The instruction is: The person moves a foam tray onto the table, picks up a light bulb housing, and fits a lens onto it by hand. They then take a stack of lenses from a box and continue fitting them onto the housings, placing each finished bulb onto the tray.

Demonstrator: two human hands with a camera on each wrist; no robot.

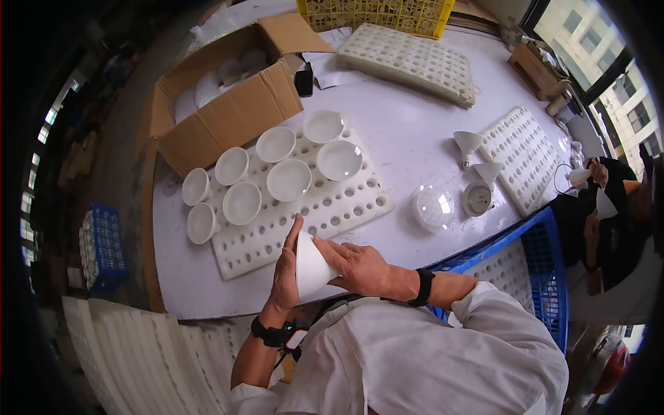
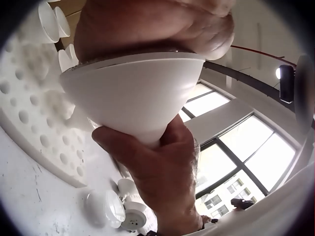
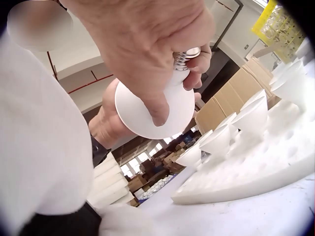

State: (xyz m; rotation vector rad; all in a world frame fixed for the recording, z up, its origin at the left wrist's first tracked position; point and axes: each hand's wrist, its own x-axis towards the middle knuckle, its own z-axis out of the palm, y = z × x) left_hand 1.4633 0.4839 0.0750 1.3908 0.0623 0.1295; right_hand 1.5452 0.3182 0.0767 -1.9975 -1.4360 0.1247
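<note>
Between both hands is a white cone-shaped light bulb point(image 1: 315, 268), its wide face turned toward the left palm. My left hand point(image 1: 282, 280) presses flat against that face, fingers straight along it. The right hand point(image 1: 363, 268) grips the narrow body from the other side; in the right wrist view the metal screw cap point(image 3: 186, 58) shows among its fingers. Just beyond the hands lies a white foam board point(image 1: 339, 220) full of round holes. Several white bulbs point(image 1: 289, 180) stand in it in two rows, wide faces up.
An open cardboard box point(image 1: 228, 128) with white round pieces stands at the back left. To the right lie a glossy bulb point(image 1: 434, 207), two reflector bulbs and a round socket piece point(image 1: 477, 198). A blue crate point(image 1: 546, 277) stands at the near right; another person point(image 1: 609, 221) sits beyond.
</note>
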